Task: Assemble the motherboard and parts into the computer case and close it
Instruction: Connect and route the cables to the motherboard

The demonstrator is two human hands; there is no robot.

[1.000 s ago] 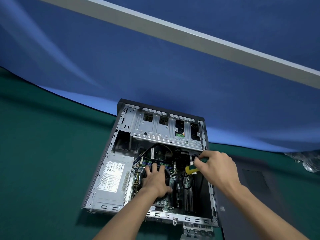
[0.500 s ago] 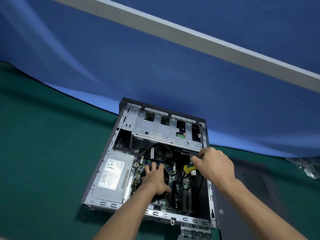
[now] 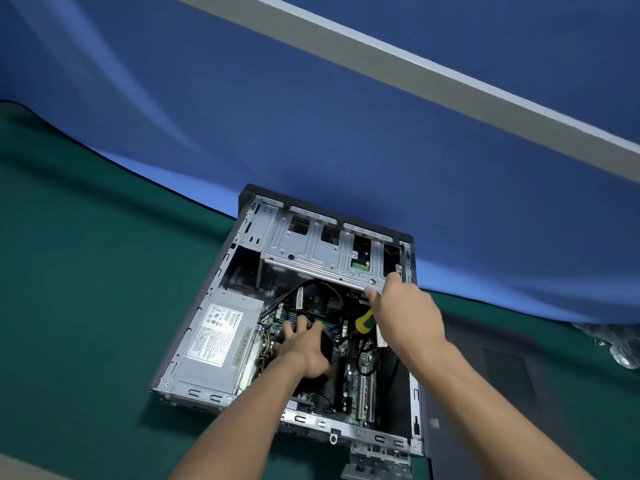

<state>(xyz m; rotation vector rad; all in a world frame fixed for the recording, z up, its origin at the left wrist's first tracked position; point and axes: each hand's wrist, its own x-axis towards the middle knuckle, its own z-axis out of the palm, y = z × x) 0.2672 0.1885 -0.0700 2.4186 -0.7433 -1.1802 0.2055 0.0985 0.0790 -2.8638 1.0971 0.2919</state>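
Observation:
The open computer case lies on its side on the green mat. The green motherboard sits inside it, with a silver power supply at the left and a metal drive cage at the far end. My left hand rests with spread fingers on the black cooler fan over the board. My right hand grips a screwdriver with a yellow and green handle. The tool's tip points down into the case and is hidden. Two of that hand's fingers reach up to the drive cage's near edge.
The dark case side panel lies flat on the mat right of the case. A crumpled clear plastic bag is at the far right edge. A blue cloth backdrop rises behind the case. A loose metal bracket lies by the case's near edge.
My right hand with the screwdriver has moved up and away from me, its fingers now at the drive cage's edge. My left hand has stayed on the fan.

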